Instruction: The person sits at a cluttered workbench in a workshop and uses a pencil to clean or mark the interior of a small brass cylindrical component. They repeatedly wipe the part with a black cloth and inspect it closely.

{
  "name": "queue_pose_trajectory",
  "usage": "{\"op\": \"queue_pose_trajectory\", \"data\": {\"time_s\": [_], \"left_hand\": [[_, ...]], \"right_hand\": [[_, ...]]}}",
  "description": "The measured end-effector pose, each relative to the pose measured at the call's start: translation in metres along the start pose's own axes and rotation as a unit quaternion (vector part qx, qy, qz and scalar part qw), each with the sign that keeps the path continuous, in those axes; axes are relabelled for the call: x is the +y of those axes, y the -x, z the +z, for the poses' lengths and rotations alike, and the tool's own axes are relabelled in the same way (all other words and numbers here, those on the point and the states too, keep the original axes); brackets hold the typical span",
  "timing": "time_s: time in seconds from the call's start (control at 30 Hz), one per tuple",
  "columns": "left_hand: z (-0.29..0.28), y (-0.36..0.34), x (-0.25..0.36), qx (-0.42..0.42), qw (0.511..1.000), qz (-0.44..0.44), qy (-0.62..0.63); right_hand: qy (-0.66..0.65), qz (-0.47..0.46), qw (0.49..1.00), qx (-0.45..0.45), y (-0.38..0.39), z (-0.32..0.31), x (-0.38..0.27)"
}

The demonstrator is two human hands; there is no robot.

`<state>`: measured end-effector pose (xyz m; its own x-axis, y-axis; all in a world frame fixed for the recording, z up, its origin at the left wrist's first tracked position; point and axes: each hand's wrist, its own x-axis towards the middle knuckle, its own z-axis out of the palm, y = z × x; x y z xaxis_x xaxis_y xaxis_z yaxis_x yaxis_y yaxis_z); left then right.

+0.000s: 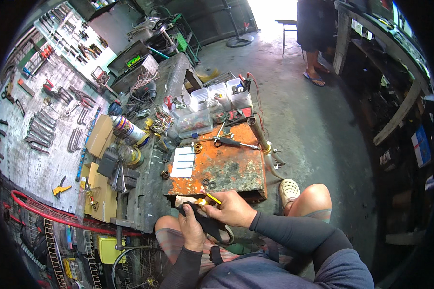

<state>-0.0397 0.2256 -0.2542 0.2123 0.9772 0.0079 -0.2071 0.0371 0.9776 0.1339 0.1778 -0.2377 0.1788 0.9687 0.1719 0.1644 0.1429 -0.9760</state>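
My two hands meet over my lap at the near edge of a worn orange metal box [226, 164]. My left hand [193, 230] is closed on a dark cloth [207, 223], thumb on top; a pale piece of cloth [182, 200] shows beyond it. Between the hands sits a small gold-coloured part [200, 202], its shape mostly covered by fingers. My right hand [232, 211] pinches at this part, and a thin yellow stick [213, 198] pokes out from its fingers. Black rings [209, 183] lie on the box just beyond, near a printed white sheet [183, 162].
A black-handled tool [229, 142] and a brass ring [197, 148] lie farther back on the box. Clear plastic bins [217, 94] stand behind it. An upright metal tube [259, 136] rises at its right edge. A spray can [128, 127] leans left. Someone's sandalled foot [314, 78] is far right.
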Motion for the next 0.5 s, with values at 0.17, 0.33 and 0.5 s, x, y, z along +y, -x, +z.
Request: {"op": "queue_pose_trajectory", "data": {"time_s": [0.17,0.33,0.5], "left_hand": [[-0.015,-0.009,0.004,-0.081,0.987,0.008,-0.140],[-0.001,-0.008,0.010,-0.041,0.999,-0.019,-0.028],[-0.015,-0.012,0.003,-0.003,0.996,-0.061,0.067]], "right_hand": [[0.084,-0.139,0.986,-0.020,-0.001,-0.001,0.007],[-0.245,0.086,0.965,-0.029,-0.008,0.003,0.023],[-0.571,0.210,0.787,-0.100,-0.010,-0.016,0.018]]}}
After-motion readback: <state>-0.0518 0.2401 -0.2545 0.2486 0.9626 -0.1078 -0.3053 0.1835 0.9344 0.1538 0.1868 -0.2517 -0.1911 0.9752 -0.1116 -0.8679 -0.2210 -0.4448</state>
